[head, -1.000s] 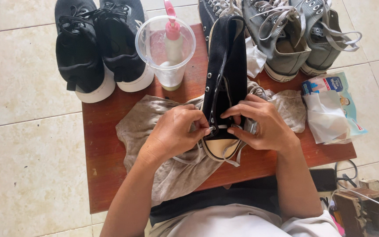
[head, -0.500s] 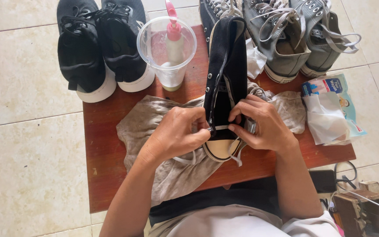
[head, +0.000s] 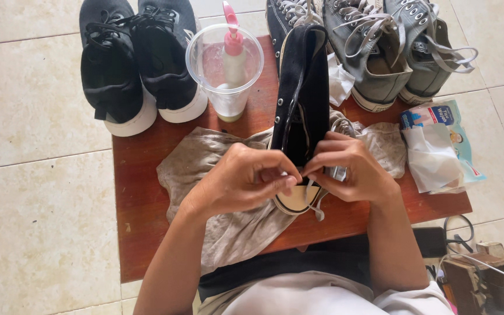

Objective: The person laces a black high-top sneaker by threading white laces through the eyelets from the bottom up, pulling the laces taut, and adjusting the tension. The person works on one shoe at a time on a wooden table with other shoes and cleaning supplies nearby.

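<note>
A black high-top sneaker (head: 300,93) with a white toe cap lies on a grey cloth (head: 217,169), toe pointing toward me, on a small red-brown wooden table (head: 138,198). My left hand (head: 243,179) and my right hand (head: 352,169) meet over the lowest eyelets near the toe. Both pinch a white shoelace (head: 312,198) there, and its loose end hangs over the toe cap.
A pair of black sneakers (head: 135,64) sits at the table's far left. A clear plastic cup with a pink-topped bottle (head: 227,70) stands beside them. Grey laced sneakers (head: 380,52) are at the far right, a wipes packet (head: 438,146) at the right edge. Tiled floor surrounds the table.
My fingers have shifted slightly on the lace near the toe. The shoe and everything else stay in place.
</note>
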